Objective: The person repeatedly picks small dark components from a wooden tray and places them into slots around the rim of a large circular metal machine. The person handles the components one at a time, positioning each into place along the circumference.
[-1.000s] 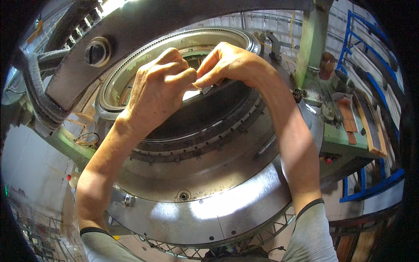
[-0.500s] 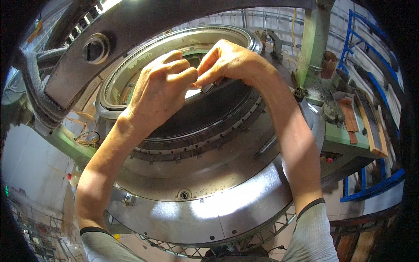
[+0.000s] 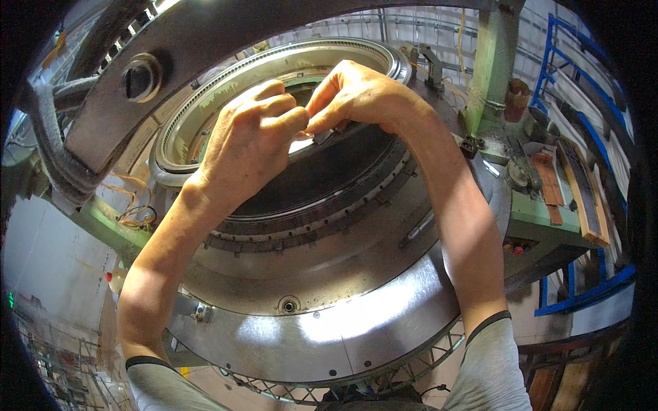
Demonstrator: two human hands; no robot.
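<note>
Both my hands meet over the near side of a large ring with a finely slotted rim (image 3: 168, 161), part of what looks like a circular knitting machine. My left hand (image 3: 250, 140) is closed, its fingers curled in with the knuckles up. Close against it, my right hand (image 3: 363, 96) pinches with thumb and forefinger, fingertips pointing at the left hand's. Whatever lies between the fingertips is too small and too covered to name. Just under the hands is a dark curved drum wall (image 3: 315, 181), with a bright patch of metal beside the fingers.
A thick dark beam (image 3: 199, 55) with a large bolt crosses the upper left. At the right stands a green post (image 3: 490, 61), beside a green ledge holding a reddish-brown strip (image 3: 548, 181) and a wood-edged bar (image 3: 582, 195). A shiny metal ring plate (image 3: 288, 342) curves nearest me.
My hands keep almost the same pose, the right one shifting very slightly left. The view has tilted a little; nothing has visibly been taken up or let go.
</note>
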